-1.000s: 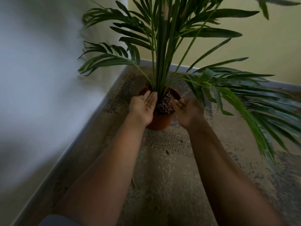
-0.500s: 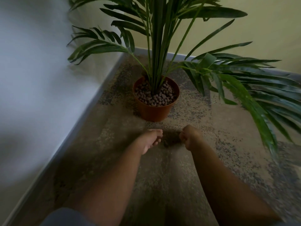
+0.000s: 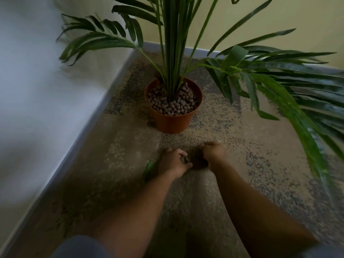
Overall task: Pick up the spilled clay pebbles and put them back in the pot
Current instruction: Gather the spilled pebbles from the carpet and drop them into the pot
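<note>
Your terracotta pot (image 3: 174,120) stands on the speckled floor (image 3: 251,138) near the corner, filled nearly to the rim with brown clay pebbles (image 3: 174,104) around the palm plant's (image 3: 173,53) stems. In front of it, your left hand (image 3: 172,162) curls its fingers around a few dark pebbles. Your right hand (image 3: 213,152) is cupped knuckles-up over a shadowed patch; you cannot tell what it holds. A green leaf (image 3: 148,170) lies beside your left wrist.
</note>
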`<state>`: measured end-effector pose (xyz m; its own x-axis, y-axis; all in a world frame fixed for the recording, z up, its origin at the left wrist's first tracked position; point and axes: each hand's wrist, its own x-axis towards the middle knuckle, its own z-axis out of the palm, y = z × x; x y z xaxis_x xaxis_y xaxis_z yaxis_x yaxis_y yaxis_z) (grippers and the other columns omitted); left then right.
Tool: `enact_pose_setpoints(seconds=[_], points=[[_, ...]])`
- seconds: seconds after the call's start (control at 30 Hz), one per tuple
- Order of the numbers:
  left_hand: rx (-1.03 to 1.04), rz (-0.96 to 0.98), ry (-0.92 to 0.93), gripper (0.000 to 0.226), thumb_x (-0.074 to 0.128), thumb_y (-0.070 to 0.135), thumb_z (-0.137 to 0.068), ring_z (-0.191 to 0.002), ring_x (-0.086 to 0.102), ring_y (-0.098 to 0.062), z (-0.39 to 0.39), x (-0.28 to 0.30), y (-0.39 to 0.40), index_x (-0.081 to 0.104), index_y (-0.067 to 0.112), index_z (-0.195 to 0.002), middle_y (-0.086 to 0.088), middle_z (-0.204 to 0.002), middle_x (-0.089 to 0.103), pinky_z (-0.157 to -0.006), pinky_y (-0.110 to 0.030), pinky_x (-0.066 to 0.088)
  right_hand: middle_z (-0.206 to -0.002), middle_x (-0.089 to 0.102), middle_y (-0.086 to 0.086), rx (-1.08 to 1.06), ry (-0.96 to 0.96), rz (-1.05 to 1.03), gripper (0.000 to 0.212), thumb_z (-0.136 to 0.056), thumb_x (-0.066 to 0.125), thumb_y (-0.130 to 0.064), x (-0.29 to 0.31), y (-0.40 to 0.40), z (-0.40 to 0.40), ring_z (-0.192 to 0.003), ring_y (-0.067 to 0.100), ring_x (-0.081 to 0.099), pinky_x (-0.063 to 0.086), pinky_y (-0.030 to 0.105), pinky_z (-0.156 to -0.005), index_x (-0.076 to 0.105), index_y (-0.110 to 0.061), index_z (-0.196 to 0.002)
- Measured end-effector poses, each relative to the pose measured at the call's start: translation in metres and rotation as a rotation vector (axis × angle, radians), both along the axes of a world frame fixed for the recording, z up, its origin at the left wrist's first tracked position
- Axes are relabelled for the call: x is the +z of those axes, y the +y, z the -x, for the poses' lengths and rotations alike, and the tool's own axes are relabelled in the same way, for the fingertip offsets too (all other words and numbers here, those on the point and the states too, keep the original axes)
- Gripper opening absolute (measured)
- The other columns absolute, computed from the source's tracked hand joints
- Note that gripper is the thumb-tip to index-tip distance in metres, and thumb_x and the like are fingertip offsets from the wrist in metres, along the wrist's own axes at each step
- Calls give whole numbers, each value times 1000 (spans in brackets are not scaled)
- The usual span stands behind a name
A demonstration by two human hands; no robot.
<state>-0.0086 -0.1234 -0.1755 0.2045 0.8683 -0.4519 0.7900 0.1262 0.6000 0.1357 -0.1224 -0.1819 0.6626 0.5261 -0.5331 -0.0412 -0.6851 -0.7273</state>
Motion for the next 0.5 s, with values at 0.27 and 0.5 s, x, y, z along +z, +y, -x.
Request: enact_pose_setpoints(seconds=[0.27, 0.5], points=[[11, -43, 60, 26, 72, 41, -83, -106, 54, -15, -3, -6, 0, 60, 41, -106, 6, -119, 50, -78, -27, 41, -104, 65, -3, 57, -137, 35, 15, -89, 63, -21, -5, -3, 2, -95, 15, 61, 54, 32, -89, 70, -27, -101], [249, 114, -201, 24, 55, 33, -96, -97, 54, -11, -6, 0, 3, 61, 33, -119, 9, -121, 59, -75, -26, 44, -93, 67, 9, 23, 38, 4, 14, -93, 59, -28, 0, -2, 9, -89, 24, 65, 57, 44, -86, 62, -18, -83]])
